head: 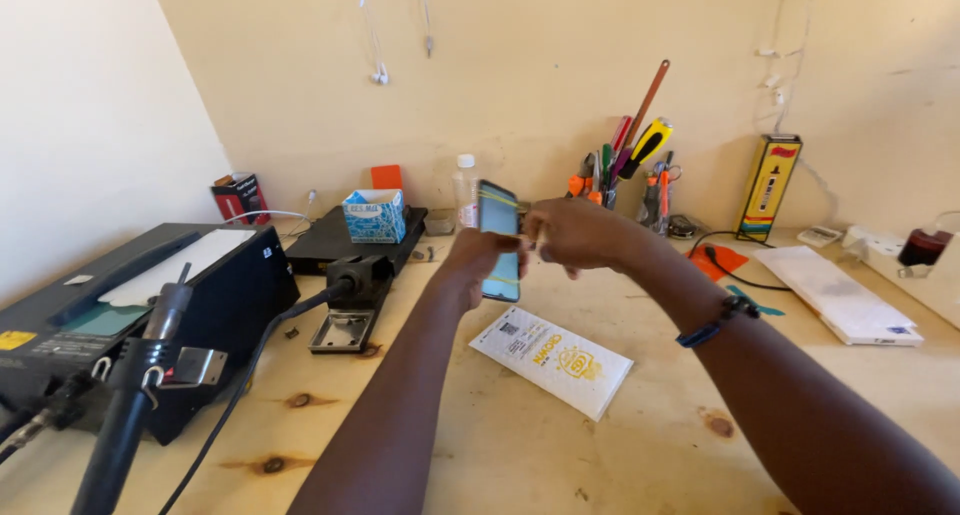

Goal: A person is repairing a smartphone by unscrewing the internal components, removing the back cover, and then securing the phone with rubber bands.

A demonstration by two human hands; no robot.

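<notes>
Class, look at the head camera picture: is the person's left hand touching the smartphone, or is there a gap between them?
Touching. The head view shows the left hand wrapped around the lower part of the smartphone, fingers against its edge, holding it upright above the wooden table.

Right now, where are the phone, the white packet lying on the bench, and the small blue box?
phone [497,220]: head view, on the upper part of its dark screen.
white packet [551,361]: head view, on the middle of its printed face.
blue box [374,216]: head view, on its front side.
</notes>
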